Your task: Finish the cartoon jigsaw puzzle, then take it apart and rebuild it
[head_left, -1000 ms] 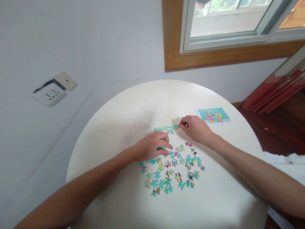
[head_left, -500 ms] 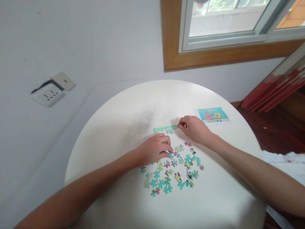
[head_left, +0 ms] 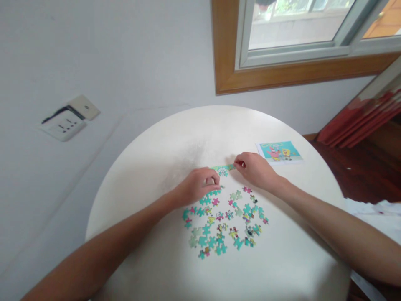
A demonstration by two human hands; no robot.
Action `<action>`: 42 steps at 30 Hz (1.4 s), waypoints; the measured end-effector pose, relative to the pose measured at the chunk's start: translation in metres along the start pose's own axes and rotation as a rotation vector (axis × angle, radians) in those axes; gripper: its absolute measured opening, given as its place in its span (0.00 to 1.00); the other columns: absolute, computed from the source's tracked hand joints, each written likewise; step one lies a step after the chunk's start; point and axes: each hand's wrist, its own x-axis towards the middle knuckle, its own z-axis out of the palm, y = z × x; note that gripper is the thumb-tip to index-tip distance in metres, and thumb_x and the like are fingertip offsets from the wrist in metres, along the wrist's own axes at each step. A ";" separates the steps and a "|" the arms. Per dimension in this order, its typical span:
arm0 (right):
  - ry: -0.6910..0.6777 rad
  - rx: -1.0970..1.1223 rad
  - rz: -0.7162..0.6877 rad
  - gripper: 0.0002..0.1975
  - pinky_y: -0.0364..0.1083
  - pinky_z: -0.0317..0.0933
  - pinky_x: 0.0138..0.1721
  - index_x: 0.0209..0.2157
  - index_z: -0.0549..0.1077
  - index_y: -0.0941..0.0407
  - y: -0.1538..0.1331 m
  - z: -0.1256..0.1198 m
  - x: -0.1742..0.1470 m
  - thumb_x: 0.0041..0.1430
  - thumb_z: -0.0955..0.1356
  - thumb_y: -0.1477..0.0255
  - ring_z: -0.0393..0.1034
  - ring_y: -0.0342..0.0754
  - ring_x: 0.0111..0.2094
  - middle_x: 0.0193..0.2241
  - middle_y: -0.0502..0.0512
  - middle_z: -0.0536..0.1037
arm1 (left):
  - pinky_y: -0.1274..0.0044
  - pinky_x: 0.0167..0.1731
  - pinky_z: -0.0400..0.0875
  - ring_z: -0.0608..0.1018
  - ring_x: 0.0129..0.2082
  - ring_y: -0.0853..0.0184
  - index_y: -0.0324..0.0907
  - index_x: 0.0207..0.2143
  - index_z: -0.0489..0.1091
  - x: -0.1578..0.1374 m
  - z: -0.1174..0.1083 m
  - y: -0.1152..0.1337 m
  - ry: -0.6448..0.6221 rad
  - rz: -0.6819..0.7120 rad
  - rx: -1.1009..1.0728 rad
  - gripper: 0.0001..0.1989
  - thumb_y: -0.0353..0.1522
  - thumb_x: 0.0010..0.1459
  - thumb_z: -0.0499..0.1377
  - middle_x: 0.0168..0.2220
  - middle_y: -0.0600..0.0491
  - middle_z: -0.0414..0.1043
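Note:
My left hand (head_left: 201, 183) is above the far edge of the loose jigsaw pieces (head_left: 211, 241), thumb and fingers pinched. A small greenish jigsaw piece (head_left: 222, 187) shows at its fingertips. Beyond it lies a narrow joined strip of jigsaw pieces (head_left: 223, 170), teal with a cartoon face; my left hand covers its left end. My right hand (head_left: 255, 169) rests at the strip's right end, with thumb and index finger closed on the end piece. The loose pieces are teal, pink, yellow and pale green, spread face up nearer to me.
A picture card (head_left: 280, 151) with two cartoon figures lies to the right on the round white table (head_left: 150, 167). A wall with a socket (head_left: 64, 124) stands behind and left. The window (head_left: 291, 33) is beyond the table, and a red curtain (head_left: 360, 119) hangs at right.
My left hand has moved from the loose pieces up and left toward the strip, with a small piece at its fingertips. My right hand has stayed in place.

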 end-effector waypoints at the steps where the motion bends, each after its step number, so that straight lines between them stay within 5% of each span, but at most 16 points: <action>1: -0.001 0.003 -0.002 0.11 0.46 0.53 0.30 0.31 0.76 0.56 0.000 0.001 0.001 0.60 0.62 0.72 0.67 0.48 0.29 0.30 0.58 0.78 | 0.79 0.35 0.64 0.71 0.29 0.71 0.40 0.32 0.72 0.002 -0.001 -0.005 0.084 -0.076 0.000 0.02 0.30 0.57 0.63 0.30 0.57 0.73; 5: -0.009 0.017 -0.020 0.11 0.46 0.54 0.31 0.31 0.76 0.57 0.000 0.004 0.002 0.59 0.62 0.73 0.66 0.47 0.30 0.30 0.58 0.77 | 0.79 0.31 0.64 0.70 0.26 0.72 0.40 0.34 0.75 0.008 -0.004 -0.021 0.251 -0.244 0.010 0.05 0.33 0.57 0.61 0.28 0.56 0.74; 14: 0.023 0.084 -0.047 0.10 0.46 0.57 0.34 0.31 0.76 0.57 -0.001 0.004 0.000 0.59 0.63 0.75 0.67 0.47 0.31 0.31 0.57 0.77 | 0.80 0.27 0.65 0.71 0.25 0.72 0.40 0.36 0.78 0.009 0.001 -0.023 0.296 -0.278 -0.071 0.08 0.34 0.55 0.62 0.28 0.54 0.77; 23: -0.033 0.612 -0.028 0.10 0.43 0.58 0.31 0.29 0.76 0.57 -0.025 0.019 -0.005 0.60 0.66 0.69 0.65 0.42 0.26 0.24 0.51 0.77 | 0.82 0.23 0.64 0.73 0.22 0.72 0.38 0.33 0.77 0.006 0.009 -0.009 0.337 -0.335 -0.371 0.09 0.36 0.54 0.64 0.25 0.53 0.76; 29: -0.061 0.709 0.020 0.12 0.42 0.55 0.26 0.25 0.72 0.58 -0.028 0.016 -0.005 0.60 0.64 0.69 0.60 0.41 0.23 0.21 0.49 0.72 | 0.80 0.25 0.65 0.72 0.23 0.73 0.40 0.34 0.78 0.004 0.008 -0.008 0.264 -0.240 -0.286 0.08 0.35 0.57 0.62 0.28 0.54 0.78; 34: -0.097 0.749 0.072 0.11 0.42 0.53 0.23 0.26 0.71 0.58 -0.028 0.013 -0.006 0.59 0.64 0.69 0.57 0.39 0.20 0.21 0.48 0.70 | 0.80 0.29 0.65 0.72 0.26 0.72 0.42 0.37 0.77 0.003 0.007 -0.008 0.322 -0.142 -0.035 0.06 0.33 0.60 0.61 0.29 0.55 0.77; 42: -0.022 0.846 0.167 0.10 0.43 0.55 0.26 0.24 0.74 0.59 -0.025 0.017 -0.003 0.55 0.66 0.69 0.60 0.41 0.22 0.20 0.50 0.72 | 0.76 0.36 0.69 0.76 0.37 0.67 0.44 0.41 0.75 0.002 0.007 -0.006 0.383 -0.013 0.056 0.09 0.32 0.57 0.64 0.39 0.52 0.78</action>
